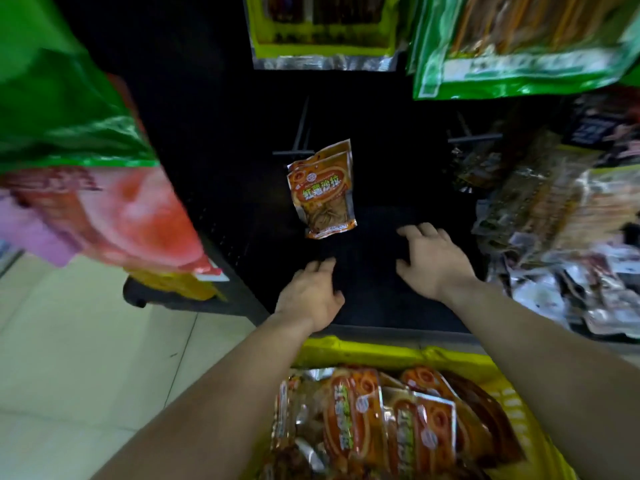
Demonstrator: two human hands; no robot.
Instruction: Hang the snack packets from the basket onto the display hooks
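Beyond both hands, orange packets [320, 188] already hang on a hook. Left hand [311, 292] and right hand [433, 261] hover empty, fingers relaxed (between packets, I judge); next, reach back into the yellow basket [363, 351] beneath the forearms.

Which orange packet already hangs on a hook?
The packet at the hook on the dark panel; the others lie in the yellow basket.

The left hand [310, 294] and right hand [433, 261] are bare, the forearms [214, 393] likewise bare
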